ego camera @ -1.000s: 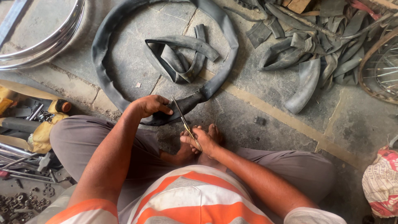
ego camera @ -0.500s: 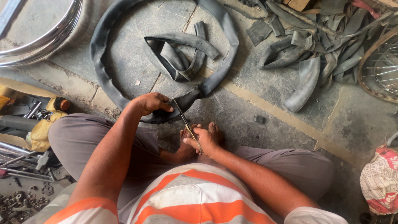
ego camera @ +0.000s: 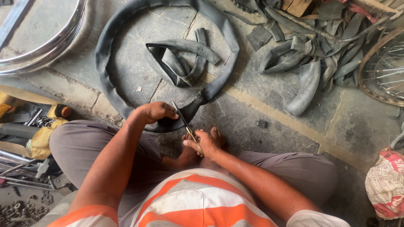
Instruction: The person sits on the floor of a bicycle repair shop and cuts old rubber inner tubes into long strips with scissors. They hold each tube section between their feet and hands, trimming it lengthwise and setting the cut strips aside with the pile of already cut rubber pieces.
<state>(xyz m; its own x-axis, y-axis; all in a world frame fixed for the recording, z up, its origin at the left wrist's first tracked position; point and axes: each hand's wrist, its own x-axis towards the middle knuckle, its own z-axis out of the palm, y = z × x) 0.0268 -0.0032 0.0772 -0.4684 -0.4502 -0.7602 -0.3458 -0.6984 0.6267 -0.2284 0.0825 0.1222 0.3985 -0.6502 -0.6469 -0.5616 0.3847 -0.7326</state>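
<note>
Since 1 second ago, little has shifted: the scissors' blades sit a touch closer to the tube.

From where I watch, my right hand (ego camera: 206, 143) is closed on the scissors (ego camera: 187, 126) at their handles, tips up toward my left hand (ego camera: 153, 113), whose grip pinches the black inner tube (ego camera: 105, 84) ring on the stone floor (ego camera: 261, 105). I judge the cut barely started. A folded tube (ego camera: 181, 59) lies inside the ring, scrap rubber (ego camera: 303, 54) beyond.

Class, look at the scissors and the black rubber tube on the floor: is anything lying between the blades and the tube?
Nothing visible does. The scissors, held in the right hand, point straight at the tube, and the left hand grips the tube beside the blades, not across them. The folded rubber strip lies farther off, inside the ring.
</note>
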